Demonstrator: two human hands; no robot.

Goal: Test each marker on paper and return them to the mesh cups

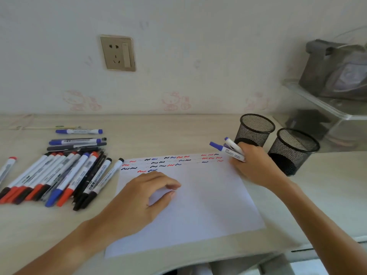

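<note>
A white sheet of paper (198,203) lies on the desk, its top rows filled with red, blue and black squiggles. My left hand (143,197) rests on the paper with fingers loosely curled, holding nothing. At the paper's top right corner my right hand (256,165) grips two blue-capped markers (228,148), caps pointing up-left. Just behind that hand stand two black mesh cups, one nearer the wall (255,129) and one to its right (294,149). A pile of several red, blue and black markers (59,175) lies left of the paper.
More markers lie farther back on the left (79,131), and one red-capped marker (8,165) sits at the left edge. A clear shelf with a grey bag (337,72) stands at the right. A wall socket (118,53) is above the desk.
</note>
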